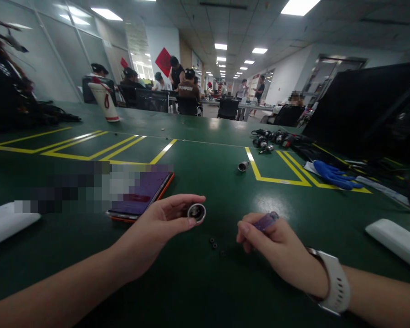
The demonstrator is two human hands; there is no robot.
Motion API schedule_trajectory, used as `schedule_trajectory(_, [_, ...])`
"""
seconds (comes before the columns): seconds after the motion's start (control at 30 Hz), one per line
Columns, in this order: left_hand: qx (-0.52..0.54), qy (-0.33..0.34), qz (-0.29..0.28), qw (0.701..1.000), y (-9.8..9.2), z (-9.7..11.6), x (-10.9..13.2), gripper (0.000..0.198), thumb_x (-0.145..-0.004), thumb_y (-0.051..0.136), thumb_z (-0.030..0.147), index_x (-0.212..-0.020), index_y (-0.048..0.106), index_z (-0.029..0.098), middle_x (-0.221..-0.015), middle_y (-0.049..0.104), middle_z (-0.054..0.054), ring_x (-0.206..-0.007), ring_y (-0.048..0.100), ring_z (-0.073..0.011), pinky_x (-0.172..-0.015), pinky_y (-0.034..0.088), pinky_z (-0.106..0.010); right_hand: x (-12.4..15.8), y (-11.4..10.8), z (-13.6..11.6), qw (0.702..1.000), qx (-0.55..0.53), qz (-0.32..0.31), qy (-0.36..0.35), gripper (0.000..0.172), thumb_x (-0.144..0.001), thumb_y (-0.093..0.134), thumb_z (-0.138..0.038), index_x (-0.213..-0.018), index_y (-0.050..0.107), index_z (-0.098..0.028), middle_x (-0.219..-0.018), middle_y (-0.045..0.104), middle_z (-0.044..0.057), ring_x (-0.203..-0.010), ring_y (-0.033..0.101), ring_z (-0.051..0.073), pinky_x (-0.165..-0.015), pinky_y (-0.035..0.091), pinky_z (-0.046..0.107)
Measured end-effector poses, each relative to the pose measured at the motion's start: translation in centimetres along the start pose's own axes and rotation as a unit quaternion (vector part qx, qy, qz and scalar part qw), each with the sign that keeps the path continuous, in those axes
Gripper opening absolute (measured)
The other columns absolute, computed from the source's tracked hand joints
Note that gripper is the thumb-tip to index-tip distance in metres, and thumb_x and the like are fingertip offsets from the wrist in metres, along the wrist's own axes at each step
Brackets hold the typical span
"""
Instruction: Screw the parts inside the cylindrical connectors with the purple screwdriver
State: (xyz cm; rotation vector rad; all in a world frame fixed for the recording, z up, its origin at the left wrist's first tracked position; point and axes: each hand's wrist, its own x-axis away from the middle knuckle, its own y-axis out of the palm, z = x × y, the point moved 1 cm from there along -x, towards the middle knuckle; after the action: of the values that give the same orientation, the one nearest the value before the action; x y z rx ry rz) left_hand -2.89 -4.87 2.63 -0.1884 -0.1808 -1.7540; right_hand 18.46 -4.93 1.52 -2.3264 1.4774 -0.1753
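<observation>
In the head view my left hand (164, 218) is closed on a round, hollow metal part (197, 212), gripping it between thumb and fingers with its open end facing me. My right hand (269, 237) is shut around a purple see-through tool handle (266, 222); whatever its other end looks like is hidden in the fingers. Between the hands, several small black rings (213, 244) lie on the green table (191, 287). Farther off, a similar metal cup-shaped part (243, 166) rests on its side, touching neither hand.
A phone (146, 193) in an orange case lies beyond my left forearm. Yellow tape lines mark the table. At the right are a blue glove (335, 175), dark metal parts (269, 139) and a white object (396, 241). A paper cup (105, 101) stands far left. People sit and stand beyond.
</observation>
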Motion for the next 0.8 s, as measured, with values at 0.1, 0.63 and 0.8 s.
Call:
schedule_trajectory(0.1, [-0.014, -0.005, -0.001, 1.0, 0.0, -0.1, -0.1, 0.036, -0.073, 0.063, 0.012, -0.107, 0.063, 0.026, -0.106, 0.068, 0.0, -0.103, 0.058, -0.0175, -0.091, 0.043, -0.03, -0.3, 0.2, 1.1, 0.99, -0.135, 0.009, 0.03, 0.032, -0.086, 0.048, -0.042, -0.07, 0.059, -0.016, -0.057, 0.053, -0.001, -0.053, 0.049, 0.01, -0.05, 0.039, 0.022])
schedule_trajectory(0.63, [-0.027, 0.061, 0.019, 0.998, 1.0, -0.3, 0.1, 0.029, -0.064, 0.068, 0.01, -0.091, 0.07, 0.022, -0.116, 0.065, -0.004, -0.106, 0.059, -0.0217, -0.095, 0.043, -0.035, 1.3, 1.1, -1.0, 0.936, 0.153, -0.006, -0.316, 0.023, -0.08, 0.049, -0.005, -0.099, 0.055, -0.014, -0.089, 0.062, 0.008, -0.08, 0.057, 0.016, -0.07, 0.049, 0.029])
schedule_trajectory(0.8, [-0.04, 0.089, 0.021, 0.995, 1.0, -0.7, 0.1, 0.024, -0.066, 0.066, 0.011, -0.088, 0.069, 0.02, -0.114, 0.065, -0.005, -0.105, 0.059, -0.0217, -0.095, 0.044, -0.036, 1.1, 1.6, -0.9, 0.901, 0.24, -0.009, -0.362, 0.02, -0.081, 0.048, -0.005, -0.099, 0.053, -0.012, -0.087, 0.063, 0.01, -0.079, 0.056, 0.017, -0.067, 0.049, 0.029])
